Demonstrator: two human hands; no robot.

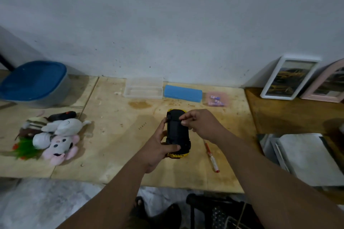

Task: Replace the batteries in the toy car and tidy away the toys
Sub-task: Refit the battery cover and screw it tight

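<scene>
A plywood table (115, 135) stands against a grey wall. In the middle of the frame, the toy car (177, 132) lies upside down; the left hand (158, 147) grasps its side, the right hand (201, 124) pinches its black underside. Plush toys (55, 135) lie at left, a screwdriver (211, 156) just right of the car.

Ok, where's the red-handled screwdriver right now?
In the head view, the red-handled screwdriver lies on the plywood table, just right of the upturned yellow toy car, beneath the right forearm.
</scene>
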